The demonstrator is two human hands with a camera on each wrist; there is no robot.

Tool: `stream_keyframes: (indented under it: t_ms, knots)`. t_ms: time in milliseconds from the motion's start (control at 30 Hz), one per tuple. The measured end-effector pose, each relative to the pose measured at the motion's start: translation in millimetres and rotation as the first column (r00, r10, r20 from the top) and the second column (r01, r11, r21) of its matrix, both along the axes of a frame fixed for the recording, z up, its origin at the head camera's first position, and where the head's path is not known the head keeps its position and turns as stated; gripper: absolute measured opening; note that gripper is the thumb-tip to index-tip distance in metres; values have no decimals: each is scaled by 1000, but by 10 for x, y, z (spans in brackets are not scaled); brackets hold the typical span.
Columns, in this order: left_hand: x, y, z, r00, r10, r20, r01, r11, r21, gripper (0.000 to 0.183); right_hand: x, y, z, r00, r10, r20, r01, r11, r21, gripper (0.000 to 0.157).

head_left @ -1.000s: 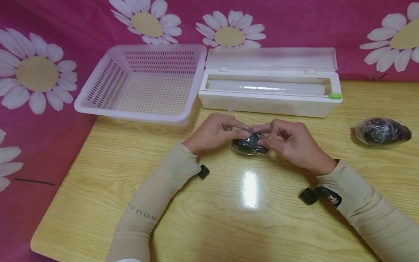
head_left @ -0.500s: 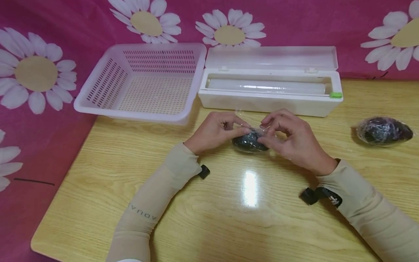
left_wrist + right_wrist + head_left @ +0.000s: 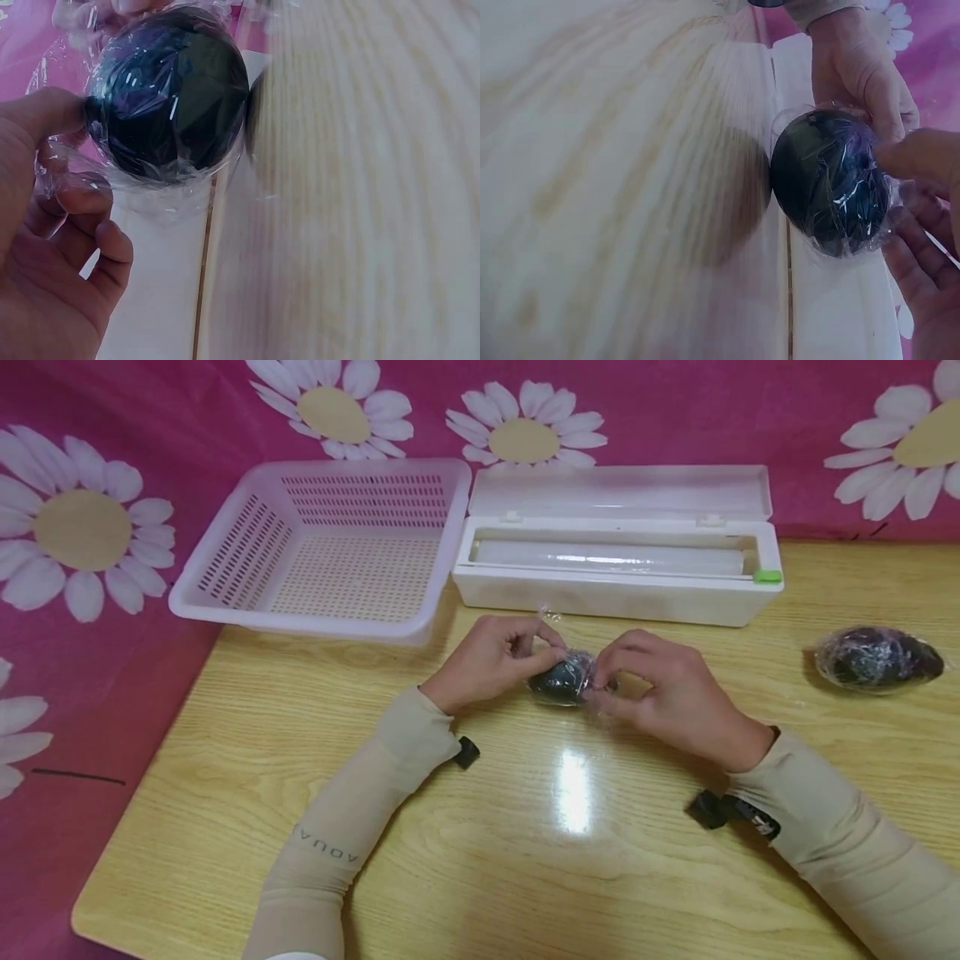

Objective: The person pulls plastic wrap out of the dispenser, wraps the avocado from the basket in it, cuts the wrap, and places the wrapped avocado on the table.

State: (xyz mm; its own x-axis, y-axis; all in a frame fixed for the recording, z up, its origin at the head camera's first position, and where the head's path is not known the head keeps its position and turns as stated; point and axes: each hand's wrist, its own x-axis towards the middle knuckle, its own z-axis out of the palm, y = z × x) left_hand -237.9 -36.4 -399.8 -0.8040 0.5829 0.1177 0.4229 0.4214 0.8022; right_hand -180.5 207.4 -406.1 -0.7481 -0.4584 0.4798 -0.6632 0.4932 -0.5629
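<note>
A dark, glossy, avocado-like fruit (image 3: 558, 683) lies on the table, wrapped in crinkled cling film, with a loose flap of film (image 3: 548, 618) standing up behind it. My left hand (image 3: 491, 662) holds the fruit's left side, the thumb pressed on its top through the film. At the right end, my right hand (image 3: 660, 685) pinches gathered cling film between thumb and fingers. Both wrist views show the fruit close up: the left wrist view has the film (image 3: 161, 176) bunched along its lower edge, and the right wrist view shows the right thumb (image 3: 911, 159) against the film.
A second wrapped dark fruit (image 3: 877, 660) lies to the right. Behind the hands stand a pale plastic basket (image 3: 431, 625) and a white cling film dispenser (image 3: 615, 596), its lid raised, a roll (image 3: 607, 558) inside. A pink flowered cloth (image 3: 675, 410) hangs at the back.
My right hand has lifted a little with film, then come down at the fruit's right end, drawing film over it. The left hand stays nearly in place; a film flap now stands up behind it.
</note>
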Motion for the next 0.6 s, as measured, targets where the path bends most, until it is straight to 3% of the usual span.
stream_keyframes:
  t_ms: [133, 233, 300, 467, 600]
  knots:
    - [-1, -3, 0, 1000, 8, 3, -8, 1000, -19, 8, 9, 8, 23, 998, 58, 1, -58, 995, 83, 28]
    - [-6, -5, -4, 1000, 17, 7, -17, 999, -30, 6, 18, 36, 60, 996, 69, 51, -76, 987, 140, 37]
    - [-10, -3, -8, 1000, 21, 17, -21, 999, -34, 6, 19, 56, 84, 994, 57, 95, -70, 987, 141, 32]
    - [-17, -6, -16, 999, 28, 40, -26, 999, -41, 6, 0, 58, 117, 981, -73, 177, 56, 993, 102, 18]
    - [-18, -13, -5, 998, 32, 49, -29, 999, -43, 9, -21, 34, 114, 967, -145, 209, 128, 987, 95, 29]
